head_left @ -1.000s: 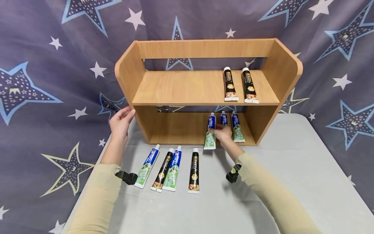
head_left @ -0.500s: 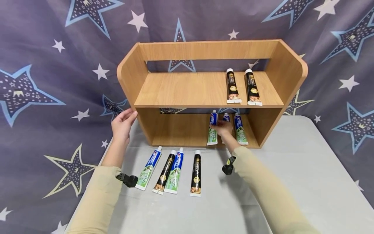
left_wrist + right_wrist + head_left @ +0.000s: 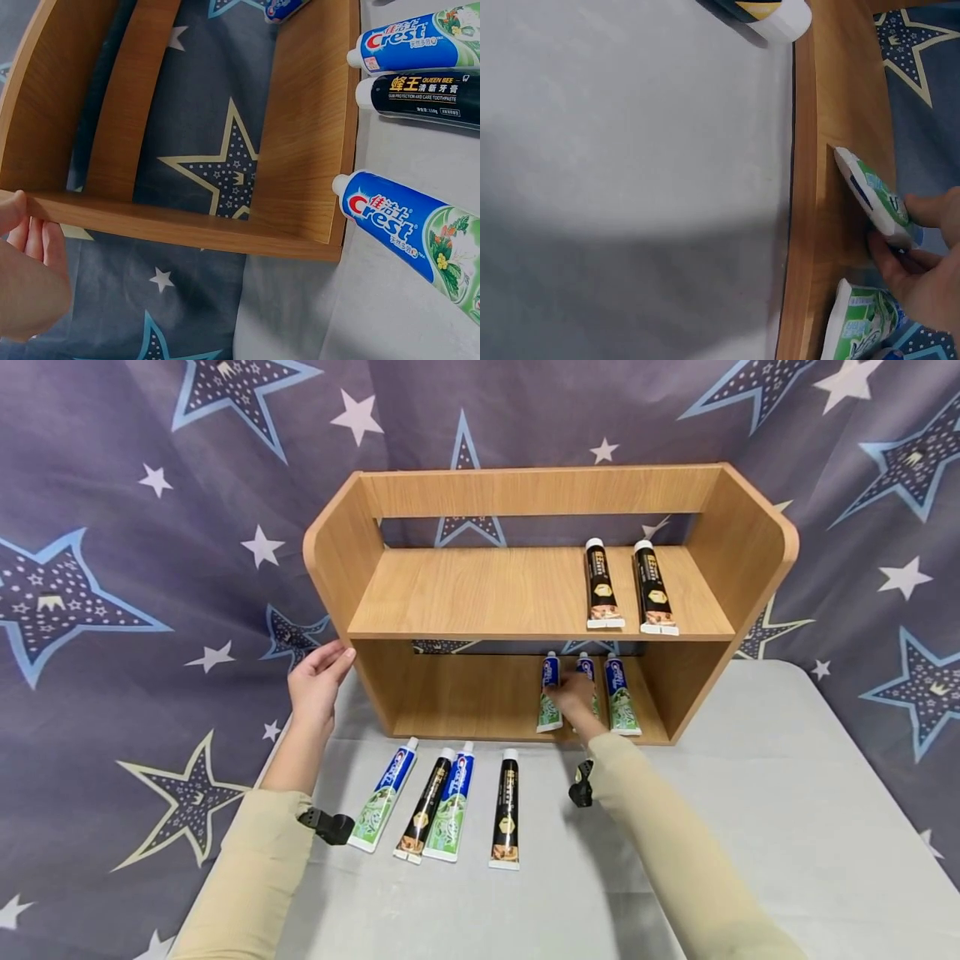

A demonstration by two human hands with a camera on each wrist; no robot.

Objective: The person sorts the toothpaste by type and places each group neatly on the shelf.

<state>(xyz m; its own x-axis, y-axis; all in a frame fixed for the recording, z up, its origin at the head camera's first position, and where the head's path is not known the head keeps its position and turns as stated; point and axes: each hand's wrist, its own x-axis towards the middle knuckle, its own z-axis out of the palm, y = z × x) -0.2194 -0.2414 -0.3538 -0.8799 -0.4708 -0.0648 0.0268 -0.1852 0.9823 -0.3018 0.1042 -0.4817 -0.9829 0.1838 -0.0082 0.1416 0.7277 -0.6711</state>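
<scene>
My right hand (image 3: 576, 700) pinches a blue, white and green Crest toothpaste tube (image 3: 874, 193) between thumb and fingers, low in the two-tier wooden shelf (image 3: 465, 597). The tube's crimped end touches the lower board, close to the board's front edge. Two more Crest tubes lie to its right; one green tube (image 3: 859, 324) shows beneath the hand in the right wrist view. My left hand (image 3: 315, 689) grips the front edge of the shelf's left side panel (image 3: 172, 229), thumb on one face and fingers behind.
Two black toothpaste tubes (image 3: 602, 583) lie on the upper board's right part. On the grey-covered table (image 3: 765, 777) before the shelf are two Crest tubes (image 3: 384, 797) and two black ones (image 3: 506, 810). A star-patterned curtain (image 3: 97, 693) hangs behind.
My right hand has brought the Crest tube back and down onto the lower board, beside the other two. The left hand keeps its grip on the side panel.
</scene>
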